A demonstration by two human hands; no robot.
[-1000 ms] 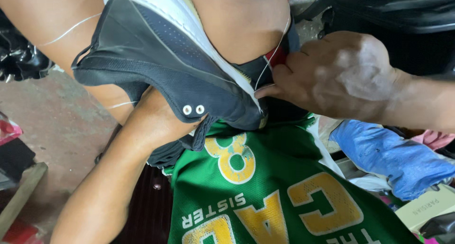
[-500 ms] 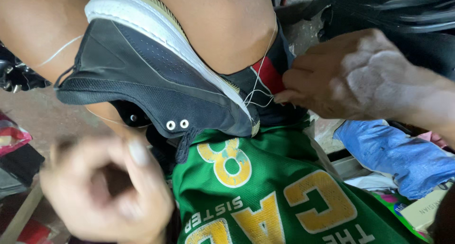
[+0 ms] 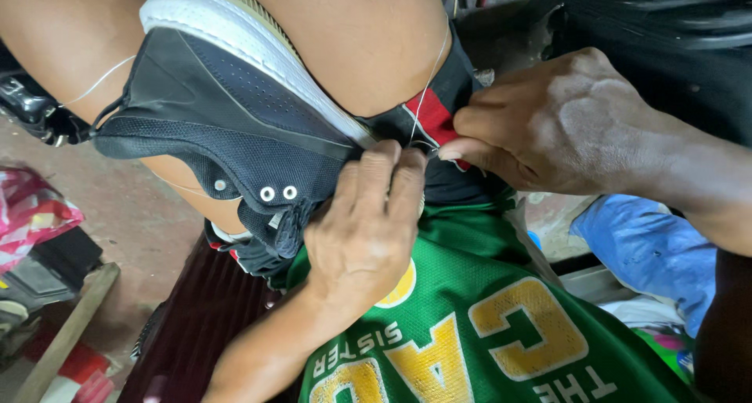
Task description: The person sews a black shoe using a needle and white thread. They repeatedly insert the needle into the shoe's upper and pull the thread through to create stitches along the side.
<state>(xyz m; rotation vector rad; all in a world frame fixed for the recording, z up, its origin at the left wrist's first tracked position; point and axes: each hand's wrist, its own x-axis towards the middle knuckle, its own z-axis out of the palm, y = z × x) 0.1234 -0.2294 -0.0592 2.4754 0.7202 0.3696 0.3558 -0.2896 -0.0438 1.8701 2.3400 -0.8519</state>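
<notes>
- Black mesh sneaker with a white sole [image 3: 227, 113] lies wedged between the person's bare knees at the top of the head view, its sole edge turned upward and two small metal eyelets showing on its side.
- Left hand [image 3: 364, 227] rests over the heel end of the shoe, fingers [image 3: 376, 172] curled down and pressed together onto the black upper, pinning it rather than enclosing it.
- Right hand [image 3: 564, 125] comes in from the right, thumb and forefinger pinched shut at the shoe's heel beside a red patch [image 3: 433, 115]; what sits between the fingertips is too small to make out.
- Thin white thread [image 3: 435, 78] runs taut from that pinch point up across the knee; a second strand [image 3: 98, 82] trails off the toe end to the left.
- Green jersey with yellow lettering [image 3: 486, 325] covers the person's lap just below the shoe.
- Blue cloth [image 3: 650, 250] lies at the right, partly hidden behind the right forearm.
- Red-and-pink bag [image 3: 31, 223] and a wooden stick [image 3: 66, 332] sit on the floor at the left, both cut off by the frame edge.
- Toe of the shoe is partly hidden by the left knee.
</notes>
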